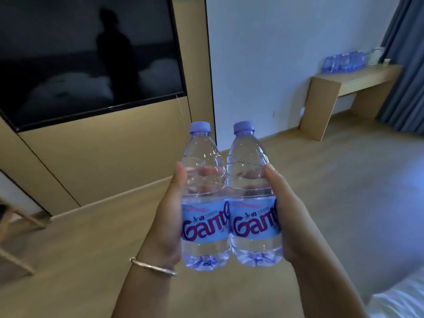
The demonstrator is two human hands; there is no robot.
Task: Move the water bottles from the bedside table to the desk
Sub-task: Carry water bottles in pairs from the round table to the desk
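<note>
We carry two clear plastic water bottles with pale blue caps and blue labels, upright and touching side by side in mid-air at the centre of our view. Our left hand (171, 216) has its grip wrapped around the left bottle (205, 203), thumb on the near side and fingers seen through the water; our right hand (290, 216) has its grip wrapped the same way around the right bottle (253, 200). A thin silver bangle (152, 267) sits on the left wrist.

We judge the task to be partly done: at 2 o'clock, well apart from us, the light wooden desk surface (358, 76) already carries a row of similar blue-tinted bottles (341, 61) beside a white item we cannot identify. These two are in transit and not yet set down. The bedside table is out of view, so we cannot tell how many remain.

Around us, a dark television screen (87, 60) hangs at 10 o'clock on tan wall panels, blue curtains (403, 65) fall at 3 o'clock, wood-tone floor (332, 180) stretches ahead, and white bedding (399, 301) shows at 5 o'clock.
</note>
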